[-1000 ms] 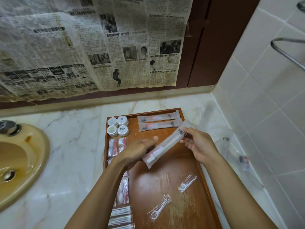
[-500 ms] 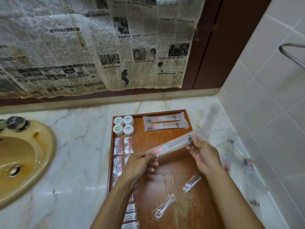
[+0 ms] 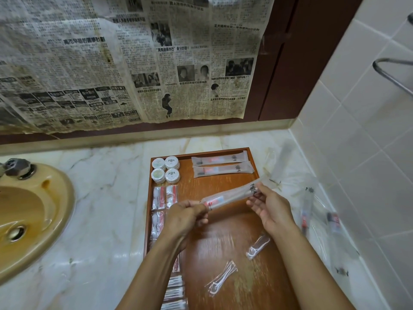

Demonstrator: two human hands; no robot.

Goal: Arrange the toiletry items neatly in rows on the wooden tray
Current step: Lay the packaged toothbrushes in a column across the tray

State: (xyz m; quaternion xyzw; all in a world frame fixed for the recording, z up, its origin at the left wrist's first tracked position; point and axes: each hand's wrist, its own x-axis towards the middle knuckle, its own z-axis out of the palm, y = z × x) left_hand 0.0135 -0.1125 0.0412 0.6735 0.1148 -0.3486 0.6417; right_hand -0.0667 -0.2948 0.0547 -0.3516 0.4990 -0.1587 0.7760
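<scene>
Left hand: the left hand (image 3: 186, 217) has its fingers curled round the near-left end of a long toothbrush packet (image 3: 232, 195), pinching it above the middle of the tray.
Right hand: the right hand (image 3: 271, 208) takes the far-right end of the same packet between thumb and fingertips, the remaining fingers loosely spread beneath it.
Held packet: frosted plastic with a dark crest near the right hand and a red patch near the left; it lies slanted, rising from near-left to far-right, clear of the tray floor.
Wooden tray: the wooden tray (image 3: 223, 247) sits on the worktop, its long side running away from the person.
Back row: two like packets (image 3: 221, 164) lie side by side across the far right corner of the tray.
Round tins: four small white tins (image 3: 165, 169) stand in a square at the far left corner.
Left column: red-and-white sachets (image 3: 165, 198) run down the left edge, with further small packets (image 3: 175, 291) nearer the person, partly hidden by the left forearm.
Loose items: two wrapped floss picks (image 3: 258, 245) (image 3: 221, 279) lie on the bare wood between the forearms, both askew.
Worktop: pale marble worktop (image 3: 100, 209); more clear-wrapped items (image 3: 319, 211) lie blurred to the right of the tray by the tiled wall.
Basin: a yellow basin (image 3: 26, 218) is set in at the left.
Wall: old newspaper (image 3: 125, 63) hangs behind.
</scene>
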